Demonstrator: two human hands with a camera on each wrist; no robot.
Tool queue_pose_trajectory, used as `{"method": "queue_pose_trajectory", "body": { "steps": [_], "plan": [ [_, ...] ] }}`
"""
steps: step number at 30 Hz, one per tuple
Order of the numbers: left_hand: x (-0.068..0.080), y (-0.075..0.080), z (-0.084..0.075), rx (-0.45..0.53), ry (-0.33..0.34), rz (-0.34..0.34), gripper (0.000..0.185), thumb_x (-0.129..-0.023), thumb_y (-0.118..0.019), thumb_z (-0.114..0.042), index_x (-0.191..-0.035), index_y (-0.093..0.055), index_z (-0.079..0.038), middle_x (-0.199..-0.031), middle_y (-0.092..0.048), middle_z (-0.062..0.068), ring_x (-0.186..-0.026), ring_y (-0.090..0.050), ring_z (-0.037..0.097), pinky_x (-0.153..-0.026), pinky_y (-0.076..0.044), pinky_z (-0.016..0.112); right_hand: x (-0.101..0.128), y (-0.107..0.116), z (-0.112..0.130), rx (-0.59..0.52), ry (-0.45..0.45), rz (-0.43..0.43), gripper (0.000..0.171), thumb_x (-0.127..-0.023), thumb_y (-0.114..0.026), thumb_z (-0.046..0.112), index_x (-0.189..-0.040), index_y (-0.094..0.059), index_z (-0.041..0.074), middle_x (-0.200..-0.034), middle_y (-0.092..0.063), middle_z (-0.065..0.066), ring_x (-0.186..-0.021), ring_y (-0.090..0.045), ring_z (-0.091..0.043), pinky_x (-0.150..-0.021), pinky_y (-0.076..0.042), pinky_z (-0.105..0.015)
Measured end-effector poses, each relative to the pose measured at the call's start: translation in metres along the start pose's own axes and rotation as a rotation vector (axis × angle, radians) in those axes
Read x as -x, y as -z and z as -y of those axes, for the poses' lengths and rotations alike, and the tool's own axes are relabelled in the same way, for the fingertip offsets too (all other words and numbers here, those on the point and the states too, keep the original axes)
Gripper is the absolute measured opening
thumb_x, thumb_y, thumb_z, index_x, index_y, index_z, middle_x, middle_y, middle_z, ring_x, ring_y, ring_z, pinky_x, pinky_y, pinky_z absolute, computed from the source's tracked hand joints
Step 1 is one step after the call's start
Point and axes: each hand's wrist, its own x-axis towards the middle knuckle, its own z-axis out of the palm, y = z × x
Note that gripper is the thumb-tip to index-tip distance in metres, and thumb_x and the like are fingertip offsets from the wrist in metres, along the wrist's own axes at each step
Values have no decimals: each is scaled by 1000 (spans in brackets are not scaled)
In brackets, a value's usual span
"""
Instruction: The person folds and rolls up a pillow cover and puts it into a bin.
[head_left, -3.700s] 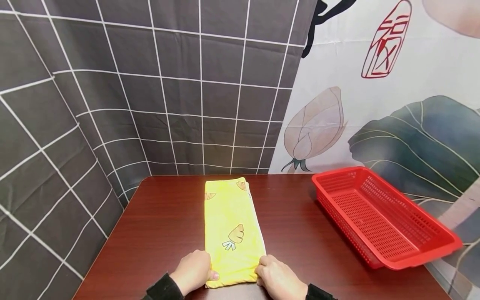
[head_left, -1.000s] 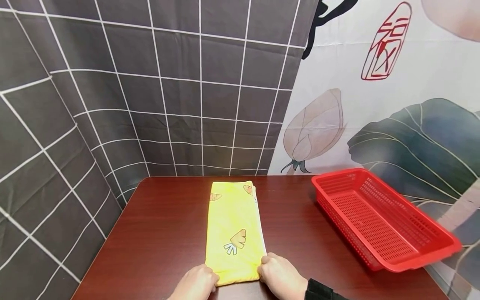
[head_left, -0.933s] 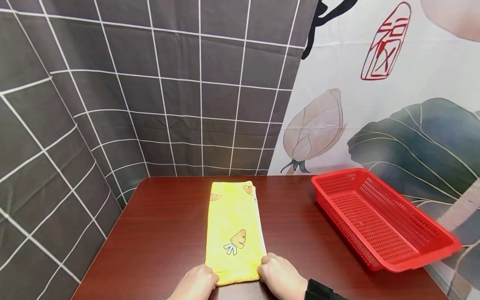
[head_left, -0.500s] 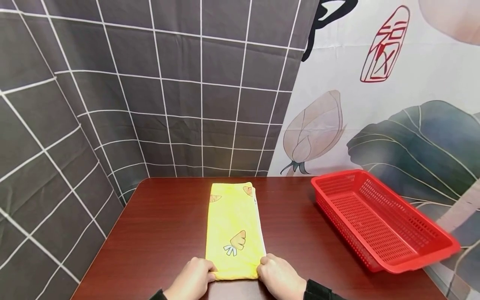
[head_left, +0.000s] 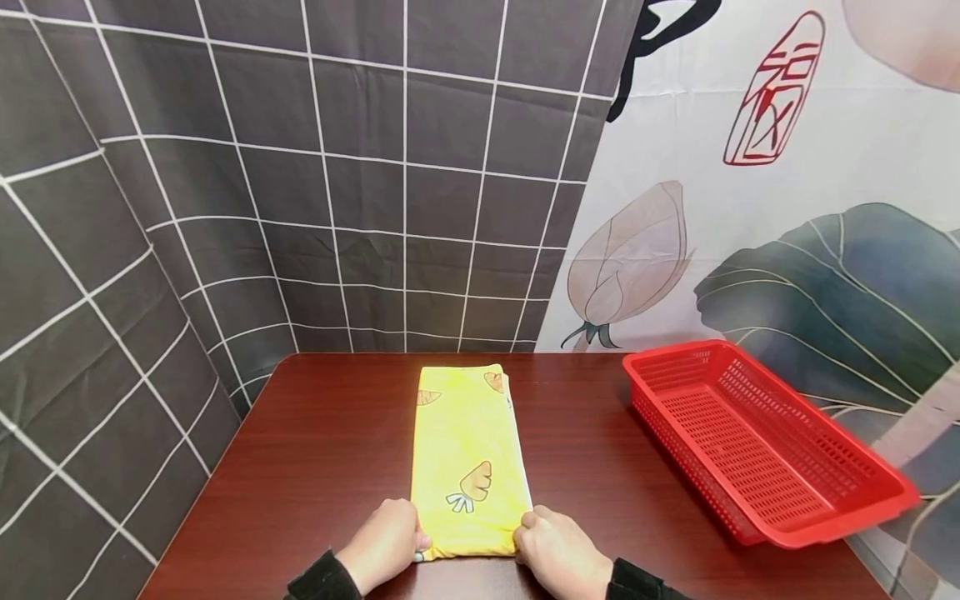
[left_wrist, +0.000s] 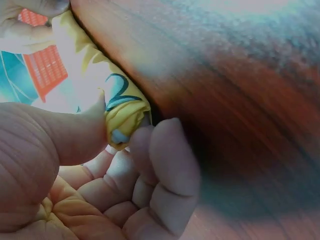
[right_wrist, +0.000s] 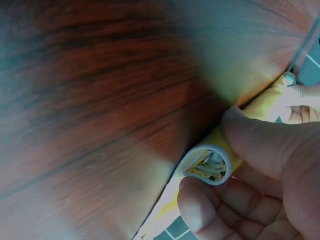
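At the near end of the yellow cloth (head_left: 467, 454), left of the red basket (head_left: 757, 437), the left hand (head_left: 384, 546) and right hand (head_left: 558, 557) each pinched a corner, apparently starting a roll that next called for even, matched turning away.

Dark table (head_left: 322, 467) — grid curtain (head_left: 300, 167) behind.

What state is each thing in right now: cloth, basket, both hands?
Cloth: folded into a long strip flat on the table, near end rolled up.
Basket: empty, on the table's right side, apart from the cloth.
Left hand: pinches the roll's left end.
Right hand: pinches the roll's right end.
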Motion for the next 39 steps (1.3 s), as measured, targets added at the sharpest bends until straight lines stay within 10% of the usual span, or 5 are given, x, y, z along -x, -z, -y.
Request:
{"method": "queue_pose_trajectory", "body": {
  "steps": [6,12,18,24,39],
  "plan": [
    [-6,-6,2,-23,-8,11,36,-90,-84,-32,-65,-61,-21,-59,-53,-6,-56,-48,11,-59,-43,29,-4,1,-4,21,1,44,15,-89,-76,12,-76,-70,18,-71,-57,5,-68,-50,-12,-60,-42,-23],
    [-11,-8,2,-9,55,82,31,-90,-84,-36,-70,-66,-20,-62,-55,-6,-58,-50,12,-61,-44,30,-14,1,-17,-252,-133,207,22,-93,-77,18,-74,-67,18,-68,-51,6,-63,-45,-8,-59,-44,-23],
    [-13,-14,8,-37,-9,8,35,-87,-87,-33,-65,-62,-21,-60,-55,-7,-56,-51,10,-60,-47,30,-27,-27,-41,-355,-160,315,28,-94,-73,19,-69,-59,21,-62,-48,9,-57,-43,-7,-54,-41,-30],
    [0,10,-14,-17,68,40,31,-87,-87,-28,-69,-66,-13,-63,-56,0,-60,-53,16,-64,-50,35,-45,3,-39,-480,-330,463,28,-88,-83,18,-68,-65,14,-62,-56,6,-56,-47,-10,-55,-41,-26],
    [15,41,-44,44,202,92,27,-90,-85,-20,-81,-66,-3,-67,-56,11,-33,-54,20,-38,-50,35,-55,21,-44,-373,-394,494,37,-78,-95,30,-63,-61,25,-64,-56,11,-64,-51,-11,-65,-40,-36]
  ]
}}
